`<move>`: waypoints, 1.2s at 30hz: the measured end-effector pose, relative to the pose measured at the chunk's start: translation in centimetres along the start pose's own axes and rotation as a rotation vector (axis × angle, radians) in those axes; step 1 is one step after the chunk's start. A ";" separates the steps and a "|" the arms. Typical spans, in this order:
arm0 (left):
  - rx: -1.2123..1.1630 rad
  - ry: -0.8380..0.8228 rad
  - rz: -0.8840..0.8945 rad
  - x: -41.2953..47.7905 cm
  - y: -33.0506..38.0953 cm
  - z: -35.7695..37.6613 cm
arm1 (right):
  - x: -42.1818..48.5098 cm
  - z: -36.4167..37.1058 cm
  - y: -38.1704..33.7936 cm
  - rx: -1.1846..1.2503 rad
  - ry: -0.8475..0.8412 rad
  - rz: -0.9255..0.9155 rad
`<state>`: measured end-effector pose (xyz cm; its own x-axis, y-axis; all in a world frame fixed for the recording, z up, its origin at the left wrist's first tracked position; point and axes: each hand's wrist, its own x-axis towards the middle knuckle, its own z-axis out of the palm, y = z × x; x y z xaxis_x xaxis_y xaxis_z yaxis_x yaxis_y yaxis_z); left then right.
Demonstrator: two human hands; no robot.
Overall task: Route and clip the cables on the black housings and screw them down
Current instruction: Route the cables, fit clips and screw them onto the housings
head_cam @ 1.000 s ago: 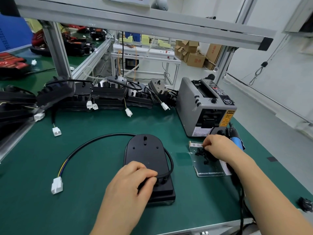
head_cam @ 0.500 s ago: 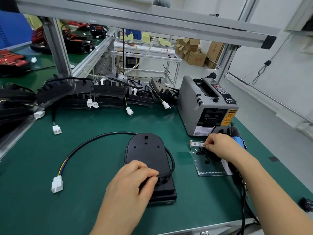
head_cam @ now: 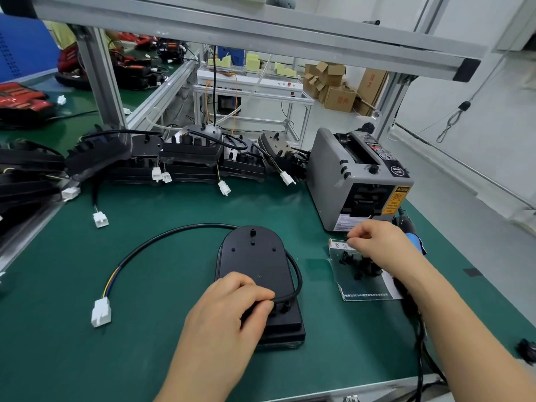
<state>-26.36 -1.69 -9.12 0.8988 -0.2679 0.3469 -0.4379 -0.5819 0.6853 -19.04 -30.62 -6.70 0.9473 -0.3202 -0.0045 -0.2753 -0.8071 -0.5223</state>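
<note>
A black housing point(head_cam: 255, 256) lies flat on the green mat in front of me. A black cable point(head_cam: 162, 240) arcs from it to the left and ends in a white connector point(head_cam: 101, 311); another loop runs round its right side. My left hand point(head_cam: 232, 303) presses down on the near end of the housing, fingers over the cable loop. My right hand point(head_cam: 377, 242) hovers above a clear bag point(head_cam: 365, 285) holding small black clips point(head_cam: 358, 265), thumb and forefinger pinched together; what they hold is too small to tell.
A grey tape dispenser point(head_cam: 348, 181) stands behind my right hand. A blue-handled screwdriver point(head_cam: 412, 236) lies beside it, its cord running to the table edge. Several black housings point(head_cam: 188, 158) with white connectors line the back. A small black part point(head_cam: 526, 351) sits far right.
My right hand has lifted a little from the clip pile and drawn back towards the tape dispenser, its fingers pinched. My left hand stays on the housing.
</note>
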 end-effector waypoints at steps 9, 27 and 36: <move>-0.062 0.012 -0.002 0.4 0.4 -0.2 | -6.8 1.4 -5.9 0.739 -0.257 -0.002; 0.266 0.245 0.256 0.4 0.0 0.7 | -10.8 4.6 -9.3 0.825 -0.202 -0.073; 0.027 0.084 0.182 -0.3 -0.9 -0.4 | -13.2 5.4 -8.8 0.669 -0.111 -0.143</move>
<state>-26.22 -0.80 -9.57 0.7997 -0.3062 0.5165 -0.5914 -0.5502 0.5895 -28.24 -16.63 -6.64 0.9877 -0.1524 0.0349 -0.0203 -0.3466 -0.9378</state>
